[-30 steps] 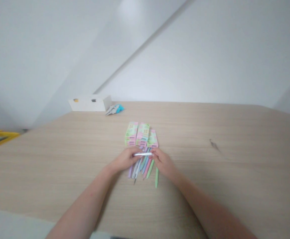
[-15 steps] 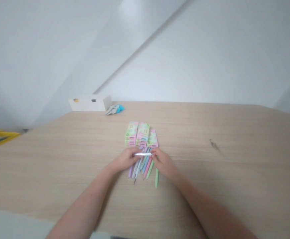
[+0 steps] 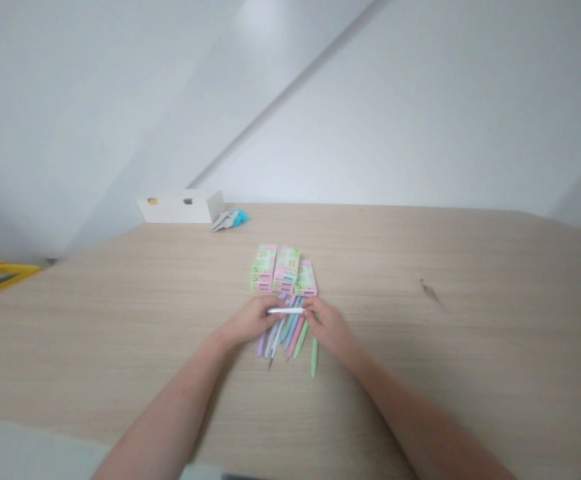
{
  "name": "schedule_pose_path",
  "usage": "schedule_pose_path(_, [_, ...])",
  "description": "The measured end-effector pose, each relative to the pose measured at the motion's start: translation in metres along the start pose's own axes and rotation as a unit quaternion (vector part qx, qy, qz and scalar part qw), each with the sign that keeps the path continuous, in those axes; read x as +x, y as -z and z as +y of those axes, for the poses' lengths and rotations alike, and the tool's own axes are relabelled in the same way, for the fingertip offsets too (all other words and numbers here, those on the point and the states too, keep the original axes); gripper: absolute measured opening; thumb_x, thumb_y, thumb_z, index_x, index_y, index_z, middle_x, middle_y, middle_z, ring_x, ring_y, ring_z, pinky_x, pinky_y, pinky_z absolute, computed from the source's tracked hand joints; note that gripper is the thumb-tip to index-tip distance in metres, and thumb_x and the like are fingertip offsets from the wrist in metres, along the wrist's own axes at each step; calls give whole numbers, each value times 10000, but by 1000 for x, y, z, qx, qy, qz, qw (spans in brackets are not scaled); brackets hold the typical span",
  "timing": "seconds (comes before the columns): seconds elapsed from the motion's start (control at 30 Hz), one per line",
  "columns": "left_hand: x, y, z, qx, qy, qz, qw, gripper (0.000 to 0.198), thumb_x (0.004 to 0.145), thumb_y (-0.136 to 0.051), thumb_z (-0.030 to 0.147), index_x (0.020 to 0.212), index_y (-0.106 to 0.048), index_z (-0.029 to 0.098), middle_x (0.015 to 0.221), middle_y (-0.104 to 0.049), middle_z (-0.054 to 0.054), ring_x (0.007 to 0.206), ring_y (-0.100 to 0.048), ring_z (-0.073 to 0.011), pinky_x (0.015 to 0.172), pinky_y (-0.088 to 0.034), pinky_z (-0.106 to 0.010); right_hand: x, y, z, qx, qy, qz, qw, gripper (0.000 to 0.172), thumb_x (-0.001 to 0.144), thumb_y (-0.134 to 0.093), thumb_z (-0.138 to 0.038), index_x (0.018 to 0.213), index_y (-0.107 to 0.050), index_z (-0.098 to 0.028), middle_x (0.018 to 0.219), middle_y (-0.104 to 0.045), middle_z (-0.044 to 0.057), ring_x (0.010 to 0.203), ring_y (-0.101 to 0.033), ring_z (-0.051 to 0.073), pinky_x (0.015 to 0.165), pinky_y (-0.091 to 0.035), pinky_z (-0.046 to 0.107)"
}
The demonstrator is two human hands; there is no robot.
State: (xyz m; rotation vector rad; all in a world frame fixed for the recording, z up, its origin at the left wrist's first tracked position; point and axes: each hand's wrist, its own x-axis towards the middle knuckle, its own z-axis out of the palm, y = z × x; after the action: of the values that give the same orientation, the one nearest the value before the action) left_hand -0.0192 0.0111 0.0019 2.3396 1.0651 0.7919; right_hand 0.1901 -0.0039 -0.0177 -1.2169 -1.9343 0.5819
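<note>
A white pen lies level between my hands, above several pastel pens. My left hand grips its left end, fingers closed. At the other end, the fingertips of my right hand pinch the pen. Below spread the loose pens: a purple pen, a pink pen, a green pen and others, partly covered by my hands. One light green pen lies apart, beneath my right hand. Just beyond them stand stacks of small pink-and-green boxes marked with a 5.
At the back left sits a white box with cut-outs, a crumpled grey-and-blue cloth or glove beside it. A small dark object lies on the wooden table to the right. A yellow-rimmed container shows at the far left.
Hardly anything differs. Both hands keep the white pen in the same place, and the pen has turned very slightly. The boxes and loose pens have not moved.
</note>
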Motion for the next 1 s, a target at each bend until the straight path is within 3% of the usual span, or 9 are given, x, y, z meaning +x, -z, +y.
schedule_pose_path(0.4, [-1,2,3,9,25,8,1000,194,822,-501,262,909,-641,159,806,-637,-25,751,-557,-151,701,-439,-248,1,2,0,-12,-5,29,1000,164,815,-470,-165,914,-594,-207,890,-652,25,827,-584,171,762,-428,292])
schedule_pose_path(0.7, [0,2,4,16,23,5,1000,189,841,-475,267,877,-624,157,782,-620,-19,728,-553,-144,662,-420,-230,5,3,2,48,-37,67,996,150,817,-439,-179,885,-571,-203,838,-634,16,779,-582,165,710,-441,287])
schedule_pose_path(1.0, [0,2,3,14,20,-1,1000,192,849,-467,262,905,-619,159,811,-618,-23,747,-553,-147,680,-419,-237,4,2,5,35,-28,56,997,164,824,-425,-189,892,-574,-205,836,-634,18,770,-579,168,700,-432,288])
